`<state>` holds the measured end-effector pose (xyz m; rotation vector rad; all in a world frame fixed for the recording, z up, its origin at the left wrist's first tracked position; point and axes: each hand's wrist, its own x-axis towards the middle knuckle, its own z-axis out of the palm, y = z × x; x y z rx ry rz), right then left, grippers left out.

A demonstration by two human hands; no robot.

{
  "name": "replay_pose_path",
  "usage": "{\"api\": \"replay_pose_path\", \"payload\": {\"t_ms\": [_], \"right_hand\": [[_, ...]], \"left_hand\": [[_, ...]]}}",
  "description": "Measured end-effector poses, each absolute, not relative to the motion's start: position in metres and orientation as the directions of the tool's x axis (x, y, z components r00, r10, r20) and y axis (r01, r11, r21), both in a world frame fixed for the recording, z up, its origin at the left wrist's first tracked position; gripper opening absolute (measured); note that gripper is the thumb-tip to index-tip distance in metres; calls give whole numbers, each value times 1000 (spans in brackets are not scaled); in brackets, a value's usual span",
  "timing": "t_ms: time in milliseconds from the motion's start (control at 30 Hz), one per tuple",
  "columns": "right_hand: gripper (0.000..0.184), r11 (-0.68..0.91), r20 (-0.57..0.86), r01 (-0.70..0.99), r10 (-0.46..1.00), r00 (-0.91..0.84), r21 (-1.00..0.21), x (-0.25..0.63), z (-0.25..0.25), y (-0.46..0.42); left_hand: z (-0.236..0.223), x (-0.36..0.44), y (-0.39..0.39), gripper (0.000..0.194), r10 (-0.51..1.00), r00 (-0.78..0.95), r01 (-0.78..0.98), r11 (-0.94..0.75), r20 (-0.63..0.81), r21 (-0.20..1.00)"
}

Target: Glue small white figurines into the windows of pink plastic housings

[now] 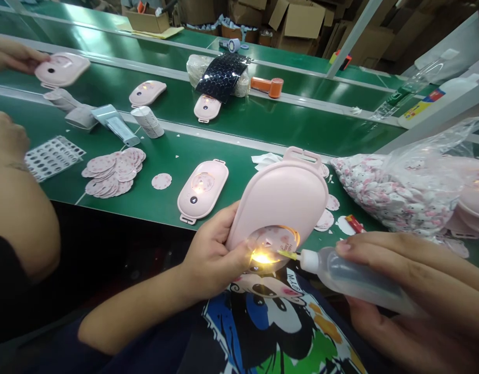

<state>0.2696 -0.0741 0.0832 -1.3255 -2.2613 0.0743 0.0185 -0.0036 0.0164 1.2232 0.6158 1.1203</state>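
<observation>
My left hand (214,254) grips a pale pink oval plastic casing (284,195) by its left edge, tilted in front of my chest. A round recess near its lower end glows yellow, with a printed disc inside. Closed around a translucent squeeze bottle (359,275), my right hand (410,291) points its thin yellow nozzle at the recess. The tip is at the disc's edge; whether it touches I cannot tell. On the bench lies a similar pink casing (204,188), lit, and beside it a single round printed disc (161,181).
A pile of printed discs (114,171) and a sticker sheet (54,157) lie left. At right slumps a clear bag of printed pieces (402,192). On the left, a co-worker's hand (19,56) holds another pink casing (62,69). Black bubble wrap (223,75) sits farther back.
</observation>
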Motion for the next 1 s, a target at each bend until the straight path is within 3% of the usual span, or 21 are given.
{"api": "replay_pose_path", "payload": {"t_ms": [267,333,400,467,533,567,633,800,1000], "right_hand": [[34,527,402,796,826,-396,-299,264,88,-68],[30,517,400,786,835,-376,-340,267,88,-64],[29,449,405,762,874,-267,-466,275,82,-58],[29,310,347,611,936,-62,-728,286,69,-48],[26,144,178,290,980,93,-946,298,51,-34],[25,73,89,141,990,112,-987,301,42,-26],[31,4,5,12,995,103,-1000,302,24,-8],[47,-32,-37,78,998,-53,-996,265,-7,42],[39,88,75,314,996,-52,-945,218,-41,98]], "left_hand": [[16,19,-2,37,928,348,-367,2,135,930],[13,17,3,32,947,314,-390,68,63,918],[11,9,13,27,975,222,-414,120,-27,902],[8,-4,23,25,991,93,-442,129,-97,888],[5,-21,32,27,991,-22,-461,104,-129,881],[4,-30,36,28,989,-63,-460,90,-133,883],[3,-44,39,25,983,-118,-452,71,-138,889],[6,-41,34,24,965,-117,-494,149,-236,857],[7,-21,25,30,960,34,-489,259,-278,833]]}}
